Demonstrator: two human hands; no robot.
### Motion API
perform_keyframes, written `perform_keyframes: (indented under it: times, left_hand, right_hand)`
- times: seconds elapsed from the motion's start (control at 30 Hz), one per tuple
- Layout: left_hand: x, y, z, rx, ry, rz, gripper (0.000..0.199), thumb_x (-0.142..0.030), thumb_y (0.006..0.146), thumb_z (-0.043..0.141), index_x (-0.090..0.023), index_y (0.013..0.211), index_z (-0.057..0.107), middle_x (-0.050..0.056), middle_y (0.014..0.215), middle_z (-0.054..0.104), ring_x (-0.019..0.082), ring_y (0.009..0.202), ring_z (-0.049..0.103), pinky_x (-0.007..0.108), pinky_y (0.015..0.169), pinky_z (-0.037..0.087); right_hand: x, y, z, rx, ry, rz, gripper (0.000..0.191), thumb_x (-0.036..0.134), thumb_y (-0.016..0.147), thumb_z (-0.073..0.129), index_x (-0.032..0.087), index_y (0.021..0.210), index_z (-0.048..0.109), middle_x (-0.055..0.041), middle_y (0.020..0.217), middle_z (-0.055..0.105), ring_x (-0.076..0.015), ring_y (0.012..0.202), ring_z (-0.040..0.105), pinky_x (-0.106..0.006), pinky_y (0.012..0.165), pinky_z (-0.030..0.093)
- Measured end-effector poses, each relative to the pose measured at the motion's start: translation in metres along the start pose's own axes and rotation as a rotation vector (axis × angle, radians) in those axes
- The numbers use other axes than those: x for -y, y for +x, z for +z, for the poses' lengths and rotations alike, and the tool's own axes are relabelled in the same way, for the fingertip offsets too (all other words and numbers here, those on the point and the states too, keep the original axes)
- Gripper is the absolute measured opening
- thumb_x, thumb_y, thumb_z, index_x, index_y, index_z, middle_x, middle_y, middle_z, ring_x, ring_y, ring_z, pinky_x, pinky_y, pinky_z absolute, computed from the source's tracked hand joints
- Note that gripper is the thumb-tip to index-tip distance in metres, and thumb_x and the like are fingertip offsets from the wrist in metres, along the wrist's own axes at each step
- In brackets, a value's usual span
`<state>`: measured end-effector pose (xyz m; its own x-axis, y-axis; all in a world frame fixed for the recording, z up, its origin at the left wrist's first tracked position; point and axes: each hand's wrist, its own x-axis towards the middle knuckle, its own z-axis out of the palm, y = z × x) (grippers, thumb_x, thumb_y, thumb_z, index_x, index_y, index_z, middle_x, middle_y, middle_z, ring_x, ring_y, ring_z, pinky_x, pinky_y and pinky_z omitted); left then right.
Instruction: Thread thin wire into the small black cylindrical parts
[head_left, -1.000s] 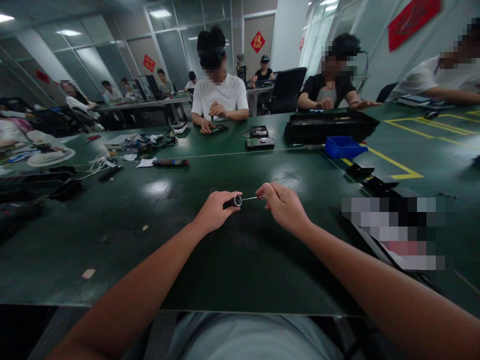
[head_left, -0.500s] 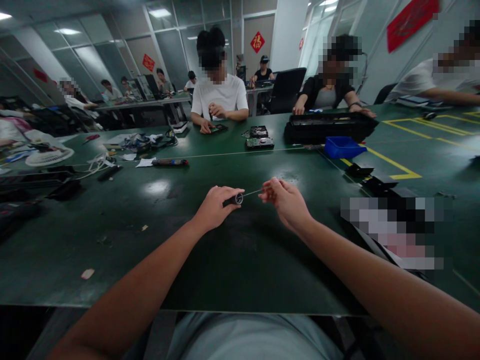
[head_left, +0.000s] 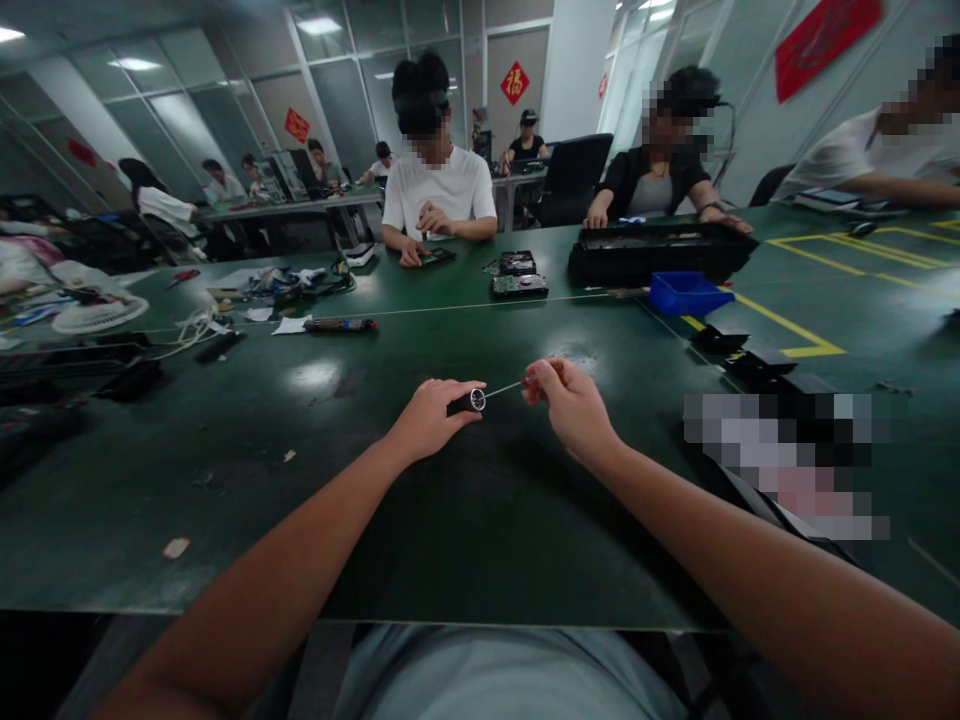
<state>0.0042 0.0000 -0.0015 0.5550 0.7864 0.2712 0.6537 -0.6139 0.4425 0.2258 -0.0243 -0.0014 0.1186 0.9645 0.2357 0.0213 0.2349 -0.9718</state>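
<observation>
Thumb and fingers of my left hand [head_left: 437, 412] are closed around a small dark cylinder [head_left: 466, 402], whose round end with a pale rim faces right. Between my hands runs a thin metal screwdriver shaft [head_left: 504, 388], its left tip at the cylinder's open end. My right hand [head_left: 564, 398] pinches the other end of this shaft, where a bit of red shows between the fingers; the handle is mostly hidden. Both hands are held above the green table [head_left: 487, 560], near its middle.
Beyond my hands lie circuit-board drives [head_left: 520, 286] and a dark pen-like tool [head_left: 341, 325]. To the right are a blue bin [head_left: 688, 294], a long black housing [head_left: 660, 255] and black brackets [head_left: 759, 366]. Co-workers sit across the table. Cables and a white fan grille [head_left: 100, 312] lie left.
The cylinder has turned slightly and its open end faces me more. Both hands have dipped a little, and the shaft stays between them.
</observation>
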Motion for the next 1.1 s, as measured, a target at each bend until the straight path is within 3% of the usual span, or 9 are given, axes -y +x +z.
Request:
perform_keyframes:
  times: [0.23,0.37,0.43,0.6,0.7,0.77,0.9,1.1]
  left_hand:
    - [0.000,-0.002,0.001,-0.015,-0.013,0.010,0.042,-0.032,0.092,0.065,-0.026,0.133,0.060,0.006,0.123,0.069,0.024,0.112,0.061,0.045,0.100,0.042]
    - [-0.001,-0.003,0.002,-0.021,-0.012,0.005,0.042,-0.031,0.091,0.067,-0.026,0.133,0.061,0.005,0.123,0.069,0.025,0.110,0.061,0.045,0.099,0.043]
    - [-0.001,-0.004,0.002,-0.021,-0.012,-0.003,0.043,-0.032,0.091,0.066,-0.028,0.133,0.060,0.005,0.123,0.069,0.025,0.110,0.061,0.045,0.099,0.043]
    - [-0.001,-0.004,0.002,-0.022,-0.027,0.004,0.042,-0.029,0.090,0.067,-0.026,0.132,0.061,0.005,0.121,0.069,0.024,0.110,0.061,0.044,0.099,0.043]
    - [-0.002,-0.004,0.001,-0.035,-0.046,-0.034,0.041,-0.027,0.089,0.069,-0.025,0.130,0.062,0.005,0.117,0.070,0.024,0.106,0.062,0.043,0.098,0.044]
    - [-0.003,-0.004,0.000,-0.043,-0.051,-0.048,0.041,-0.027,0.089,0.069,-0.025,0.129,0.063,0.005,0.114,0.071,0.024,0.104,0.062,0.043,0.097,0.044]
    - [-0.003,-0.004,0.001,-0.030,-0.038,-0.006,0.041,-0.027,0.089,0.069,-0.023,0.129,0.063,0.005,0.118,0.070,0.024,0.107,0.062,0.042,0.097,0.044]
    - [-0.001,-0.004,0.001,-0.026,-0.032,0.002,0.040,-0.028,0.090,0.068,-0.024,0.130,0.062,0.006,0.121,0.070,0.024,0.110,0.062,0.043,0.099,0.043]
  right_hand:
    - [0.010,-0.003,-0.002,0.052,-0.182,-0.061,0.028,0.045,0.094,0.053,0.019,0.088,0.063,-0.0019,0.069,0.067,-0.0166,0.066,0.063,-0.032,0.066,0.048]
    - [0.021,-0.006,-0.005,0.003,-0.452,-0.065,0.040,0.054,0.091,0.057,0.021,0.070,0.063,-0.0005,0.057,0.064,-0.0149,0.052,0.057,-0.031,0.059,0.042]
    - [0.023,-0.008,-0.005,-0.002,-0.500,-0.093,0.039,0.054,0.091,0.058,0.022,0.070,0.063,0.0001,0.056,0.063,-0.0148,0.051,0.057,-0.031,0.057,0.040]
    - [0.021,-0.012,-0.003,0.113,-0.418,-0.224,0.014,0.035,0.093,0.055,0.024,0.097,0.063,-0.0013,0.076,0.067,-0.0175,0.067,0.062,-0.032,0.064,0.045]
    - [0.020,-0.013,-0.002,0.149,-0.396,-0.270,0.012,0.029,0.090,0.056,0.025,0.101,0.062,-0.0020,0.086,0.068,-0.0189,0.077,0.063,-0.032,0.070,0.046]
    - [0.020,-0.013,-0.002,0.144,-0.399,-0.237,0.012,0.033,0.092,0.054,0.024,0.095,0.062,-0.0012,0.080,0.066,-0.0184,0.072,0.062,-0.032,0.068,0.045]
    - [0.021,-0.011,-0.003,0.102,-0.465,-0.162,0.033,0.044,0.099,0.042,0.023,0.088,0.065,0.0000,0.066,0.060,-0.0179,0.061,0.057,-0.033,0.061,0.041]
    - [0.015,-0.010,-0.004,0.102,-0.379,-0.136,0.023,0.036,0.097,0.044,0.024,0.103,0.063,0.0011,0.071,0.058,-0.0182,0.067,0.057,-0.032,0.062,0.042]
